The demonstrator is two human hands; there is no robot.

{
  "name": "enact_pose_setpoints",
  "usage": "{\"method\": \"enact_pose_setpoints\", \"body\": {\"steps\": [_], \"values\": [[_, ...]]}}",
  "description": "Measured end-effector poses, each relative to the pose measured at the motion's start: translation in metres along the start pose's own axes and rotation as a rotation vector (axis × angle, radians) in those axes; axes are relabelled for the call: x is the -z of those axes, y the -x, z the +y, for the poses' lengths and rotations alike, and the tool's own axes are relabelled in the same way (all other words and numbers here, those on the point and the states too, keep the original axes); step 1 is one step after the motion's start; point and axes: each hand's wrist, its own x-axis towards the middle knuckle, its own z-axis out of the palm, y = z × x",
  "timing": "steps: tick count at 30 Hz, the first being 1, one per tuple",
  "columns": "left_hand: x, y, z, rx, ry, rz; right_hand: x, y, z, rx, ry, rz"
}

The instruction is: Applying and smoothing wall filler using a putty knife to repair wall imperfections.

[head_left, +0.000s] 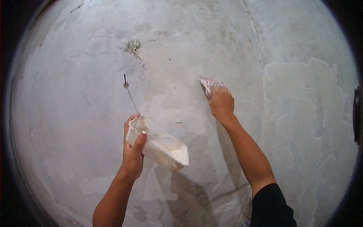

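My left hand [134, 151] grips one end of a long, narrow white mud pan [162, 153], its thumb over the near rim. Whitish compound coats the inside of the pan, which tilts down toward the right. Up and to the right, my right hand [221, 100] is closed around a putty knife [211, 83] smeared with white compound. The knife's blade edge lies at or very close to the grey plastered wall [177, 72]; its handle is hidden by my fingers.
A thin metal rod [125, 80] sticks out of the wall left of centre. Above it is a rough chipped patch [133, 46], and a small pit [180, 125] lies right of the pan. A vertical seam [261, 56] divides off a lighter skimmed area [298, 98]. A dark object [357, 115] shows at the right edge.
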Motion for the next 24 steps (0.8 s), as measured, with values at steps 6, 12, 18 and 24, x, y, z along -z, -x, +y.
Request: {"method": "enact_pose_setpoints", "body": {"steps": [6, 12, 18, 24], "values": [[0.005, -0.003, -0.010, -0.048, 0.006, 0.025, 0.009, 0.063, -0.021, 0.145, 0.114, -0.361], [0.015, -0.006, -0.012, -0.072, 0.062, -0.010, 0.022, 0.038, 0.009, -0.101, 0.096, -0.404], [0.008, -0.013, -0.010, -0.096, -0.011, -0.059, 0.019, -0.019, 0.106, -0.466, 0.099, -0.132], [0.008, -0.008, 0.006, -0.133, -0.205, -0.041, -0.001, -0.045, 0.087, -0.528, 0.072, -0.201]]}}
